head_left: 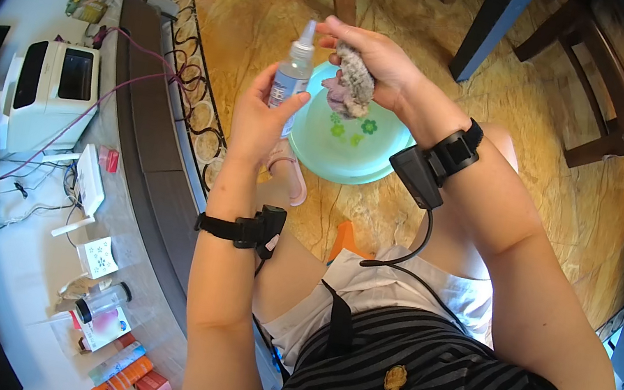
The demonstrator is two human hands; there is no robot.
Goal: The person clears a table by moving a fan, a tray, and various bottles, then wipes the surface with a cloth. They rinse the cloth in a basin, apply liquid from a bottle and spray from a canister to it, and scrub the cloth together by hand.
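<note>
Bottle (294,71), clear plastic with a pointy whitish nozzle (309,32), is standing upright in the left hand (258,120)'s grip; the right hand (386,66) is clutching a fluffy grey-and-mauve bundle (356,79) above the round mint-green plastic basin (377,156). Keeping the nozzle up is preventing drips, IMO.

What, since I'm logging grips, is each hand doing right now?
Left hand: closed around a bottle with a pointed nozzle.
Right hand: holding a fuzzy grey-and-pink item.
</note>
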